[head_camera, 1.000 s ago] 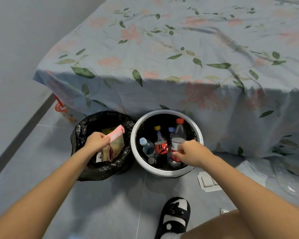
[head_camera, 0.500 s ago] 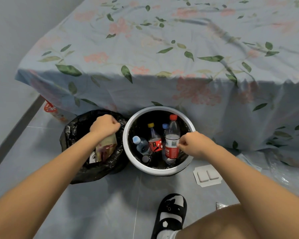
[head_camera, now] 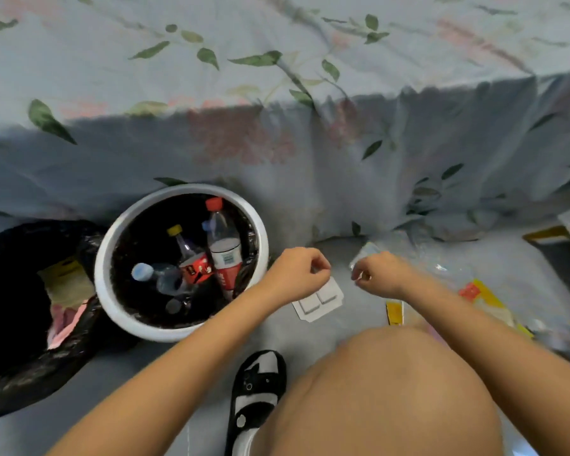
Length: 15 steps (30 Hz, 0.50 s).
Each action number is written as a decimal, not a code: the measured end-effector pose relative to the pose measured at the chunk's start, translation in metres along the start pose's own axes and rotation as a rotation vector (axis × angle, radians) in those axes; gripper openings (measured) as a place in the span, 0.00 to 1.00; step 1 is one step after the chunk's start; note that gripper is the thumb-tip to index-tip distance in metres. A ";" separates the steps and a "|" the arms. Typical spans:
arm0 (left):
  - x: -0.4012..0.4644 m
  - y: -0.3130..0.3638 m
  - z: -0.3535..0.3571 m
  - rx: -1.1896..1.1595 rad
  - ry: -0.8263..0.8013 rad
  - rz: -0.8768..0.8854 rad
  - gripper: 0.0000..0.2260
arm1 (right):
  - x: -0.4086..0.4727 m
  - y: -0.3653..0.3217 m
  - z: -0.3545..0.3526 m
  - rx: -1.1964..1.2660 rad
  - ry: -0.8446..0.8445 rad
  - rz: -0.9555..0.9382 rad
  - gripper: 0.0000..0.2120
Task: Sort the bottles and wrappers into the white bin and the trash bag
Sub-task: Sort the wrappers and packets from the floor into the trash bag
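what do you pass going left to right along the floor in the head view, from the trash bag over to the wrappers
black trash bag → white bin holding the bottles → left hand → white blister pack → right hand → yellow wrapper → red and yellow wrapper

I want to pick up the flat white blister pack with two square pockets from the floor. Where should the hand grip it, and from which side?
The flat white blister pack lies flush on the floor, so probably pinch its thin free lower edge, coming from above. The left hand hovers over its upper corner.
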State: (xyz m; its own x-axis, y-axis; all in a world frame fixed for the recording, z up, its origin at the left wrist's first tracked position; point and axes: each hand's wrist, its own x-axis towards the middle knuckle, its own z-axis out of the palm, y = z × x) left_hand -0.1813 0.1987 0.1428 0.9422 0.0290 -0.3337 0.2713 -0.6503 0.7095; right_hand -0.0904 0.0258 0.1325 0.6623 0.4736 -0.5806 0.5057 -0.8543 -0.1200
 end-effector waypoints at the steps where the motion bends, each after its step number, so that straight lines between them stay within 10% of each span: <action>1: 0.010 -0.008 0.015 -0.006 -0.030 -0.038 0.08 | 0.001 0.015 0.020 0.041 -0.030 0.031 0.12; 15: 0.110 -0.121 0.174 0.404 -0.064 -0.436 0.37 | 0.019 0.113 0.185 0.416 -0.029 0.291 0.12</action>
State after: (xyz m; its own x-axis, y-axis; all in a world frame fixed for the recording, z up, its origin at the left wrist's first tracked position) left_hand -0.1448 0.1485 -0.0874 0.7438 0.3200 -0.5868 0.5218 -0.8266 0.2106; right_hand -0.1228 -0.1008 -0.0411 0.7245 0.2026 -0.6588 0.0359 -0.9656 -0.2575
